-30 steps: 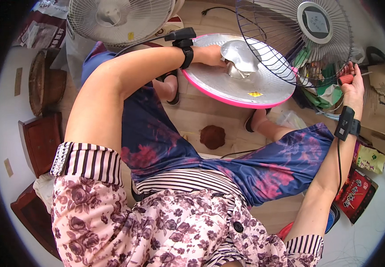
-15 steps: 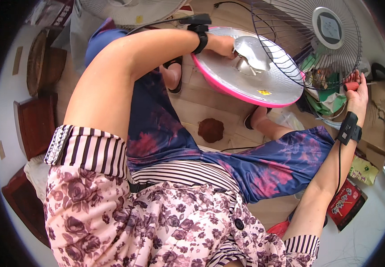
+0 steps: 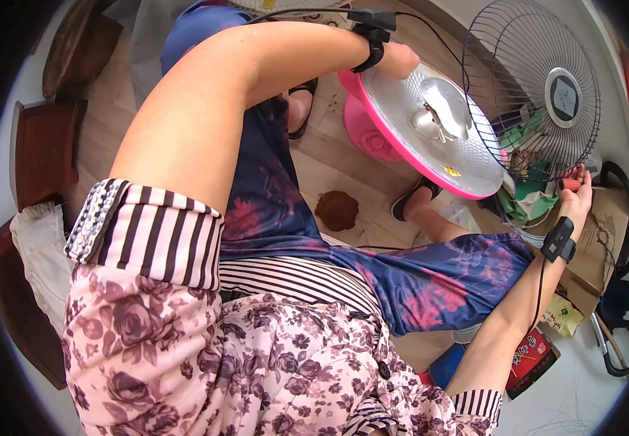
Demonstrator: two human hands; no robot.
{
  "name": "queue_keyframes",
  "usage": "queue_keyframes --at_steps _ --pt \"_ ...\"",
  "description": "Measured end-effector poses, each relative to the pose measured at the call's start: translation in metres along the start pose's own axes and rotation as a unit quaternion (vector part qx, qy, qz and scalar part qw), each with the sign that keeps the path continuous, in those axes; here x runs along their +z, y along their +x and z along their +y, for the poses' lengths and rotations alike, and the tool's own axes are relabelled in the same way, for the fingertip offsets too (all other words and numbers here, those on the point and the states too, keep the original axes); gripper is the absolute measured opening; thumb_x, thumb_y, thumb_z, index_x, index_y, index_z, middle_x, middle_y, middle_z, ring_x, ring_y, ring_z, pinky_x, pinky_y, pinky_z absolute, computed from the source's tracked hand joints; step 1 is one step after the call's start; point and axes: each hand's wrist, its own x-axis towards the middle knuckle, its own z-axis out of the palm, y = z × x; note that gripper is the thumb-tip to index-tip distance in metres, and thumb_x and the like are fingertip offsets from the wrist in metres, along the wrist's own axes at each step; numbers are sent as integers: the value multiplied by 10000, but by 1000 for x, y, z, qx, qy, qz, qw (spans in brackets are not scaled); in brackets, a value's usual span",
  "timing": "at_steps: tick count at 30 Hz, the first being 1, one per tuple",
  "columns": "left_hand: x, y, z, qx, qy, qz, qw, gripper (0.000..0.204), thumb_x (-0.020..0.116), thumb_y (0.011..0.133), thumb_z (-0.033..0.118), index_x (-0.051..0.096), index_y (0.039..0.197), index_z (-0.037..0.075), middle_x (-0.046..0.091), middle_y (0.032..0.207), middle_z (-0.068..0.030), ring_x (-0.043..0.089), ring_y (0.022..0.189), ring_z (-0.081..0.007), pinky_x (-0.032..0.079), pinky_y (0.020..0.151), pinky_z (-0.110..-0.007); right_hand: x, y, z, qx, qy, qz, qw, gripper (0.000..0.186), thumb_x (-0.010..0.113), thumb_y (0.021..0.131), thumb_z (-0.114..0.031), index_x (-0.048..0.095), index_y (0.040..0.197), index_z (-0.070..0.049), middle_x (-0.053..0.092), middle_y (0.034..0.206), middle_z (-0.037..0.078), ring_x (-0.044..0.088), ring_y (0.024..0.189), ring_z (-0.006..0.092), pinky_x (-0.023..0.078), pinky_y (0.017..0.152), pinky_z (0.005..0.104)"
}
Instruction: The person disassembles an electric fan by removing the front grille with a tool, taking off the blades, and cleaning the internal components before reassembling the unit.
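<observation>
A round silver reflector dish with a pink rim (image 3: 438, 149) stands tilted on a pink base (image 3: 373, 136) in front of my knees. My left hand (image 3: 400, 61), with a black wrist strap, grips the dish's upper left rim. A dark wire grille (image 3: 529, 87) with a round centre cap leans at the dish's right side. My right hand (image 3: 581, 190), also strapped, is closed on a small red object (image 3: 569, 184) just below the grille, over a cardboard box (image 3: 609, 232). What the red object is I cannot tell.
Dark wooden furniture (image 3: 42, 149) stands on the left. A brown spot (image 3: 337, 210) marks the wood floor between my sandalled feet. Green and white scraps (image 3: 529, 200), a red packet (image 3: 529, 357) and a black cable (image 3: 620, 349) lie at the right.
The view has swung down and right, and a white fan at the top left has left the picture. The grille now stands further off the dish. Both hands keep their holds.
</observation>
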Motion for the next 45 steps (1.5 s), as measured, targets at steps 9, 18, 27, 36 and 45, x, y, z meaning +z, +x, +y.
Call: queue_keyframes --at_steps 9,18,27,36,45 --pt "-35 11 9 -154 -59 179 970 218 585 766 205 685 821 20 667 833 -178 634 840 -344 496 750 -423 0 -8 0 39 77 -16 996 239 487 951 -228 646 892 -59 666 816 13 605 695 133 471 674 247" --pt "-25 -29 -46 -236 -72 -56 967 820 572 672 740 683 981 -12 658 1005 -190 633 919 -314 493 808 -413 27 -28 10 25 75 -18 997 225 515 942 -223 635 873 -45 656 787 31 603 691 146 480 663 265" --pt "-8 -44 -33 -253 -363 -81 893 640 690 747 491 645 955 -113 671 886 -187 660 753 -251 517 667 -338 32 -44 11 16 80 34 996 233 536 937 -232 648 877 -37 611 755 7 553 661 134 460 639 267" --pt "3 -46 -44 -207 -384 95 895 641 679 749 475 614 979 -120 663 846 -211 662 725 -265 520 662 -350 44 -55 15 22 39 58 997 277 506 941 -290 636 869 -56 591 748 26 537 663 156 447 632 311" --pt "-1 -53 -46 -131 -395 187 890 495 696 755 357 641 1023 -57 667 878 -156 645 785 -208 499 723 -309 38 -48 20 53 28 37 997 327 476 936 -367 636 835 -100 594 725 46 530 668 185 436 621 356"
